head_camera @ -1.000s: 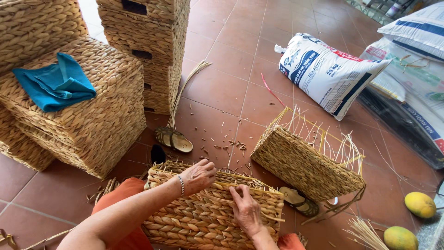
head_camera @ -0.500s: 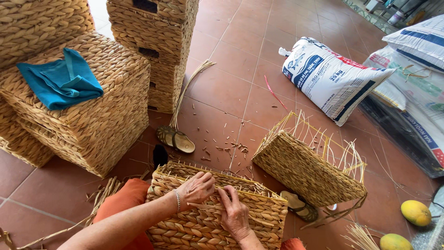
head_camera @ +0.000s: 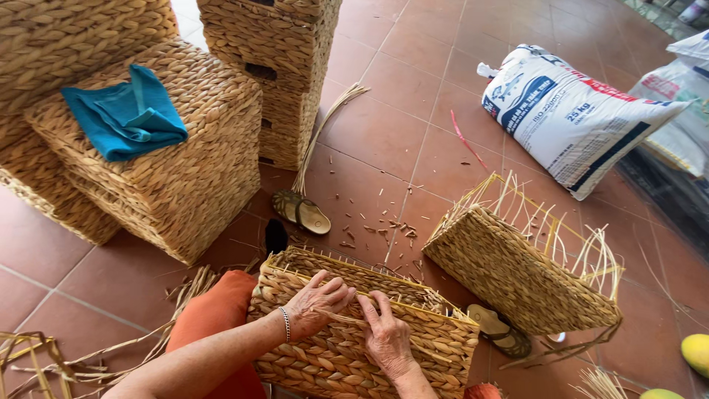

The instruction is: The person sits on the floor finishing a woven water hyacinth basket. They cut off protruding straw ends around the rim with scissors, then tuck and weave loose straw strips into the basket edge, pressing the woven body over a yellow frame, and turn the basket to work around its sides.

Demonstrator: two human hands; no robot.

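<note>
Two hands on one woven basket (head_camera: 347, 347) at 6 o'clock, on our lap: our left hand (head_camera: 317, 304) curled, pinching a straw strand (head_camera: 341, 319); our right hand (head_camera: 385, 336) flat, fingers pressing the weave. Unfinished basket (head_camera: 517, 277) at 3 o'clock on the floor. Sandal (head_camera: 301, 210) at 12. Blue cloth (head_camera: 125, 114) on stacked baskets (head_camera: 162, 174) at 10.

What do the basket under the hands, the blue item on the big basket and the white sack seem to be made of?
The tan rectangular basket under the left hand and right hand looks like twisted dried plant fibre, matte, with braided rows. The teal folded cloth seems to be soft fabric with creases. The white printed sack is probably woven plastic, slightly shiny.
</note>
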